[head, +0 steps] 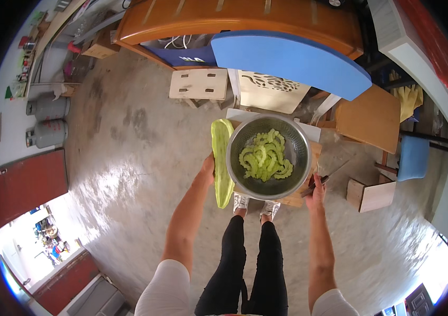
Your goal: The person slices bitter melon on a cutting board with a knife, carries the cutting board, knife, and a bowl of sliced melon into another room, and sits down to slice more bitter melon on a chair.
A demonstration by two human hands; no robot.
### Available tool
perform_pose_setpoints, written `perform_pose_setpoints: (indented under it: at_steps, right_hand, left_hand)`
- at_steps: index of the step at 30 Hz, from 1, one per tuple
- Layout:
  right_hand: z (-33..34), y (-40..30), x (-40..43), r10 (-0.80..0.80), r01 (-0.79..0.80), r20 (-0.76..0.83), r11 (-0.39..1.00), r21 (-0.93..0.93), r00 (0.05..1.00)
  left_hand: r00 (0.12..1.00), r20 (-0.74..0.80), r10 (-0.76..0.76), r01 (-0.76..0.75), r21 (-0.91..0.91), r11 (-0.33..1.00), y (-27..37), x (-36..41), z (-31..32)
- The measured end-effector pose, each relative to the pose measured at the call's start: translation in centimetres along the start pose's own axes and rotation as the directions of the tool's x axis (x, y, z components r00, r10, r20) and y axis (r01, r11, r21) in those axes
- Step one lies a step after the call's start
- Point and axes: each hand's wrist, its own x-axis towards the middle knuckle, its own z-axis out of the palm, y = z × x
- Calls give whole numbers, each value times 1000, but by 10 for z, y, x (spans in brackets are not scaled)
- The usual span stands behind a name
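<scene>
My left hand is closed on the left side of a long, hollowed-out bitter melon half, whose cut face shows. This melon half stands lengthwise against the left rim of a dimpled metal bowl. Curved, wavy-edged green melon slices lie in the bowl. Dark handles are held in my right hand, by the bowl's lower right; one belongs to a knife whose thin blade points up and right. A second tool's type is unclear. Below the bowl, a wooden cutting board is partly hidden.
A blue folding tabletop leans against an orange-brown wooden cabinet. A low pale stool is beside it, and a brown wooden seat is at the right. Nearby stands a small wooden stool. Gas cylinders stand far left.
</scene>
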Motion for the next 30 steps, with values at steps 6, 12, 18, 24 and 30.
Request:
perform_pose_setpoints:
  at_steps: [6,12,18,24,30]
  right_hand:
    - [13,15,-3,-153,144,-174,988,-61,973]
    - [-14,17,-48,-199,176,-216,977,-117,956]
    - [-55,24,-129,-165,143,-181,982,-126,970]
    - [-109,59,-218,-205,204,-42,979,-33,978]
    - [-205,127,-290,-261,263,37,963,-53,965]
  left_hand:
    - [996,60,69,-59,-150,987,-12,-21,-4]
    - [995,37,94,-78,-310,947,-83,-58,-41]
    - [990,-65,124,-139,-359,923,-152,-131,-82]
    - [990,-95,102,-132,-400,907,-220,-195,-141]
    - [962,-63,264,-266,-420,868,-339,-264,-215]
